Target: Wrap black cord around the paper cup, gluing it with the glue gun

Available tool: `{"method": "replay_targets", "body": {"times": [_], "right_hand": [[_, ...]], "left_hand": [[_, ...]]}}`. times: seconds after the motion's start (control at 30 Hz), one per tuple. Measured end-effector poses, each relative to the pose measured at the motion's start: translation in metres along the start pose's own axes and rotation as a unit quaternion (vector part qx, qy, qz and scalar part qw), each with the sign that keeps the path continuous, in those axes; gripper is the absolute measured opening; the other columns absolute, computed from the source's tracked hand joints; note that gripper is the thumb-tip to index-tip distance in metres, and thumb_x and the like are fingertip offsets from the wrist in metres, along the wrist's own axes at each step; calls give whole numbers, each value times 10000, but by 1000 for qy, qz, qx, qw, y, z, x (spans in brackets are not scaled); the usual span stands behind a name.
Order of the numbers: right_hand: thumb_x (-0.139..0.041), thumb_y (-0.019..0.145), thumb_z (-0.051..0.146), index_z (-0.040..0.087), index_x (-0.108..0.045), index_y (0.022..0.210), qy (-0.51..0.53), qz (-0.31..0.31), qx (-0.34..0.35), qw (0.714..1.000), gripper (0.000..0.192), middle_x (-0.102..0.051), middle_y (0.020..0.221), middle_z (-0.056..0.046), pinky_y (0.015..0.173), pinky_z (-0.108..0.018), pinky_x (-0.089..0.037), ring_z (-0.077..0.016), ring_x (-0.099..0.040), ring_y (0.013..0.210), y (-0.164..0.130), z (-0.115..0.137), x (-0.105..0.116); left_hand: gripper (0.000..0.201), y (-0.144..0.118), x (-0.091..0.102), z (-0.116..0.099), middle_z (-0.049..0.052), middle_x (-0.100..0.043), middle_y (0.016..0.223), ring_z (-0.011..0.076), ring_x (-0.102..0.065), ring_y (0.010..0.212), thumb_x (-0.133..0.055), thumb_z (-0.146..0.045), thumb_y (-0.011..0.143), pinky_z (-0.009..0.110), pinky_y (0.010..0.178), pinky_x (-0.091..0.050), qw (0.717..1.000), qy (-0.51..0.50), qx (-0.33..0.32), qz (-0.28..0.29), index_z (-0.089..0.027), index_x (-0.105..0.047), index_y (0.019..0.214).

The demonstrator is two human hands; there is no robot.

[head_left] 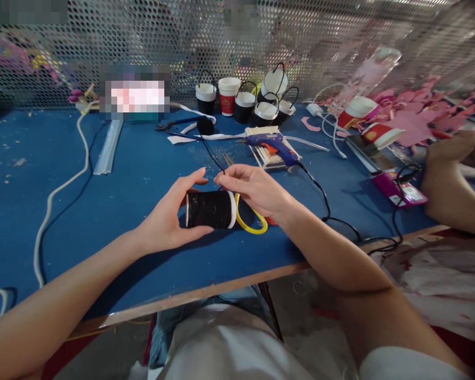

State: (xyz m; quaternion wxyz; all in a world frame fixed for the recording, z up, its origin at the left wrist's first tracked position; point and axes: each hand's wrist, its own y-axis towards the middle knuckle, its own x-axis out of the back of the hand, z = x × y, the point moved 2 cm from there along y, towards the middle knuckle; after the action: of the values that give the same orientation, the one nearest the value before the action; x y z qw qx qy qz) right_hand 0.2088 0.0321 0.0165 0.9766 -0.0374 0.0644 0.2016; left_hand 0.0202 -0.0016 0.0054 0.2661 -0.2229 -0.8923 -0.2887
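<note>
My left hand (170, 216) is curled around a paper cup (210, 209) wrapped in black. The cup lies on its side just over the table, its white rim facing right. Above the cup, my right hand (253, 187) pinches a thin black cord (211, 154) between thumb and fingers. That cord runs up to a small black ball (205, 126). Partly hidden under my right hand is a pair of scissors with a yellow handle (252, 230). Beyond the hands, a blue hot glue gun (272, 145) rests on a rack of pale sticks (257, 156).
Black-wrapped cups with cord handles (244, 108) and a red paper cup stack (228, 97) stand along the mesh panel. Pliers (182, 122), white ribbon (182, 138) and glue sticks (110, 145) lie on the blue table (142, 174). Another person's arm (455, 184) is at right.
</note>
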Motion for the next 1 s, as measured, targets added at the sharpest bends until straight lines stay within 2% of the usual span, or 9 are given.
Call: {"method": "replay_targets", "body": {"times": [0.13, 0.23, 0.33, 0.5, 0.63, 0.83, 1.0], "right_hand": [[-703, 690, 384, 178, -568, 739, -28, -23, 63, 997, 251, -568, 750, 23, 646, -214, -400, -70, -482, 668, -1, 7, 6], [-697, 694, 411, 182, -546, 728, -52, -34, 83, 995, 277, -534, 708, 32, 605, -210, -381, -67, -450, 630, 0, 10, 10], [-687, 698, 439, 188, -516, 711, -64, -46, 98, 992, 304, -506, 670, 40, 562, -215, -358, -64, -415, 583, 2, 11, 14], [-674, 702, 464, 186, -499, 703, -85, -55, 126, 987, 328, -480, 638, 44, 524, -219, -331, -63, -393, 556, 5, 11, 17], [-665, 695, 492, 178, -492, 693, -131, -67, 124, 981, 359, -484, 634, 38, 507, -219, -319, -63, -390, 553, 6, 10, 18], [-624, 752, 457, 168, -498, 693, -198, -71, 112, 971, 320, -484, 624, 34, 528, -224, -323, -65, -396, 559, 6, 7, 18], [-632, 748, 441, 167, -510, 700, -209, -60, 99, 971, 304, -498, 647, 28, 580, -236, -351, -80, -434, 609, 6, 4, 16]], "left_hand": [[628, 0, -1, 3, 93, -585, 1140, 213, -607, 953, -702, -364, 709, 336, 839, -512, 992, -57, 101, 39, -200, -446, 1258], [598, 0, -2, 3, 67, -635, 1000, 181, -623, 801, -695, -412, 704, 290, 716, -532, 984, -88, 146, 49, -184, -480, 1214], [581, 1, -2, 3, 59, -645, 960, 181, -620, 783, -692, -440, 696, 282, 687, -527, 982, -86, 159, 60, -179, -503, 1180], [570, 1, -2, 2, 61, -637, 967, 172, -614, 777, -688, -432, 703, 276, 679, -528, 977, -96, 166, 89, -180, -496, 1176], [560, 1, -2, 0, 64, -621, 997, 163, -606, 787, -689, -415, 706, 276, 692, -531, 978, -96, 155, 97, -178, -491, 1174], [542, 1, -2, 1, 74, -572, 1109, 177, -595, 899, -708, -347, 705, 299, 789, -522, 986, -102, 109, 71, -205, -482, 1176], [562, 0, -2, 2, 69, -568, 1114, 187, -588, 925, -719, -334, 697, 304, 809, -514, 991, -87, 90, 56, -214, -482, 1192]]}}
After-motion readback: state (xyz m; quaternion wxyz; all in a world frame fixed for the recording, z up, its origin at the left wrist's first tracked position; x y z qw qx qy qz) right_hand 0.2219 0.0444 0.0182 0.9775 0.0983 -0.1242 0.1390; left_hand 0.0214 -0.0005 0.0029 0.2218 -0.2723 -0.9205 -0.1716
